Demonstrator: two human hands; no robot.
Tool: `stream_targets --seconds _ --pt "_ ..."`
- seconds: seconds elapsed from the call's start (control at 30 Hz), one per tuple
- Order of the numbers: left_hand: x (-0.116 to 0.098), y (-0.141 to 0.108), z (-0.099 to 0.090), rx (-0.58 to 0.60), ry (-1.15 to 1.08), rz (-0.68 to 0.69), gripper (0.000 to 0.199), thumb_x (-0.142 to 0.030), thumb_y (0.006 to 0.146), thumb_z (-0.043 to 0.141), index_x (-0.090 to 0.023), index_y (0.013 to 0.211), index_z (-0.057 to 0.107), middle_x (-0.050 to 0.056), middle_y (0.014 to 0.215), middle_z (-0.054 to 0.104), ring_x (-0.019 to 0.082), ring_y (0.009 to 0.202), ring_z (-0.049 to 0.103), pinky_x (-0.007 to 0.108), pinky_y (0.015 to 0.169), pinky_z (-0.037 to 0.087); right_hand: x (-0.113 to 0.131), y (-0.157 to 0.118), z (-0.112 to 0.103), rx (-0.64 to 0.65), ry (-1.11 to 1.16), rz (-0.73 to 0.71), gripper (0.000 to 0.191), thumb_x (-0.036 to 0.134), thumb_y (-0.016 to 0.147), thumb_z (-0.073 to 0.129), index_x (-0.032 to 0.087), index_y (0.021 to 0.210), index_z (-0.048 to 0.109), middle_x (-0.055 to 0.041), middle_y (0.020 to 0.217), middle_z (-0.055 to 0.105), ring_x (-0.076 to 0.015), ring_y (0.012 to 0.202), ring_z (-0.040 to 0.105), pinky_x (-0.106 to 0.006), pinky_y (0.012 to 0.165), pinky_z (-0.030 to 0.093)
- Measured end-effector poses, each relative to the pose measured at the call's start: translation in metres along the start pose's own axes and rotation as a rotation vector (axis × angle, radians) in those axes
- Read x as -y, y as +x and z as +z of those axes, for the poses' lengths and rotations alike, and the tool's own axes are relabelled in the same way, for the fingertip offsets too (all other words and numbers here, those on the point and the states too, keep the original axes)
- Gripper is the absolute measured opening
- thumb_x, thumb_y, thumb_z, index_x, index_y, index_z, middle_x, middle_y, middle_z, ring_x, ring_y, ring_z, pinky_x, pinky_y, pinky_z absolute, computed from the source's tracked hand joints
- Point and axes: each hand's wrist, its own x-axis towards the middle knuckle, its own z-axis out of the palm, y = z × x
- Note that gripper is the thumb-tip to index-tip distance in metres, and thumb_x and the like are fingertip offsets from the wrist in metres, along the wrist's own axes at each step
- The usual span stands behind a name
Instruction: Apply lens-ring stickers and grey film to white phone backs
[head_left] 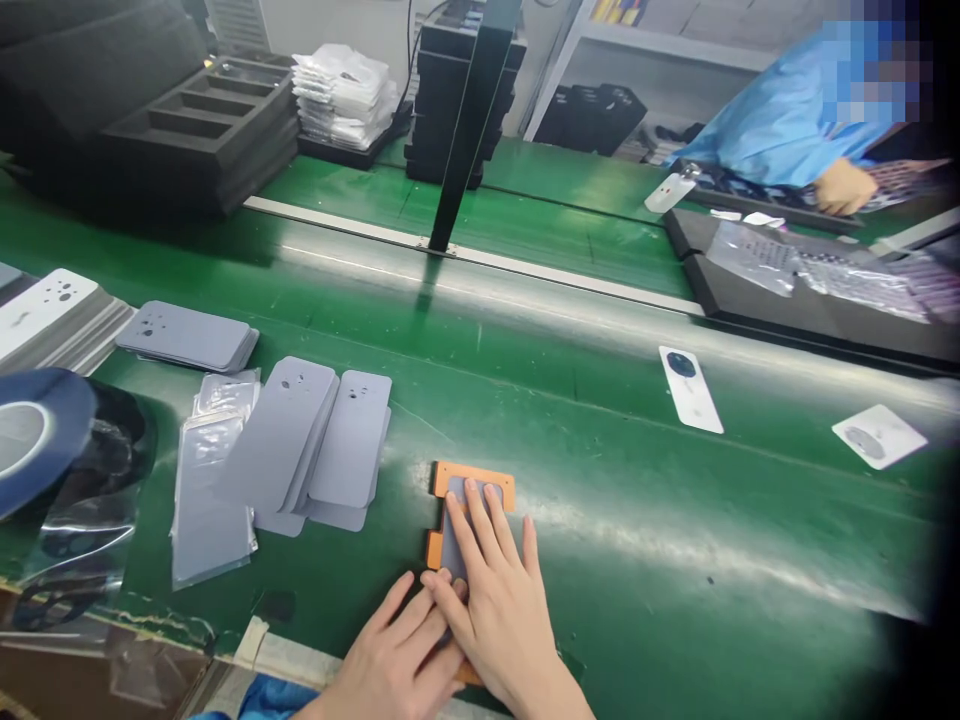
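An orange fixture (474, 471) lies on the green table, with a grey phone back panel (452, 545) set in it. Flat on that panel rests my right hand (499, 590), fingers spread toward the fixture's far end. My left hand (401, 655) is at the near-left side, its fingers stretched out and touching the panel's lower part, with the tips close to my right thumb. Both hands cover much of the panel and the fixture's near end. To the left are fanned grey panels (289, 425), more grey panels (351, 430) and panels in clear sleeves (214, 500).
A blue tape roll (71, 420) and a stack of white panels (52, 320) are at far left. Black foam trays (217, 130) and a dark post (469, 130) stand behind. Two white pieces, one a camera-hole panel (694, 395), lie right. A co-worker's hand (845, 188) shows beyond.
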Motion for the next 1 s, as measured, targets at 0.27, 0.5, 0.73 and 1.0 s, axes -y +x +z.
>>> stream_targets --seconds 0.27,0.5,0.73,1.0 --pt "0.002 0.004 -0.016 0.096 -0.017 0.031 0.040 -0.025 0.097 0.056 -0.012 0.135 0.064 0.016 0.147 0.060 0.030 0.141 0.052 0.047 0.120 0.039 -0.008 -0.019 -0.004 -0.102 0.224 0.138 0.067 0.038 0.105 0.044 0.030 0.165 0.015 -0.0140 0.167 0.035 -0.0369 0.150 0.039 -0.075 0.119 0.021" --pt "-0.002 0.006 -0.017 -0.092 -0.363 -0.158 0.028 -0.026 0.098 0.057 -0.013 0.123 0.064 0.017 0.136 0.067 0.027 0.136 0.057 0.040 0.109 0.053 -0.019 -0.047 0.012 -0.126 0.237 0.289 0.064 0.047 0.102 0.051 0.028 0.160 0.030 -0.0190 0.162 0.041 -0.0428 0.148 0.040 -0.082 0.112 0.029" --pt "0.012 0.024 -0.035 -0.148 -0.824 -0.582 0.035 -0.041 0.102 0.053 -0.019 0.128 0.064 0.012 0.112 0.072 0.022 0.093 0.070 0.031 0.077 0.060 -0.005 -0.048 -0.011 -0.124 0.490 0.134 0.062 0.038 0.102 0.053 0.033 0.161 0.033 -0.0104 0.162 0.045 -0.0394 0.144 0.048 -0.071 0.116 0.037" --pt "0.027 0.027 -0.039 -0.117 -1.196 -0.958 0.050 -0.056 0.100 0.056 -0.017 0.131 0.063 0.011 0.114 0.076 0.024 0.094 0.072 0.032 0.082 0.059 0.020 -0.051 0.003 -0.112 0.913 0.257 0.046 0.046 0.096 0.060 0.040 0.142 0.061 -0.0065 0.136 0.070 -0.0327 0.109 0.074 -0.042 0.066 0.071"
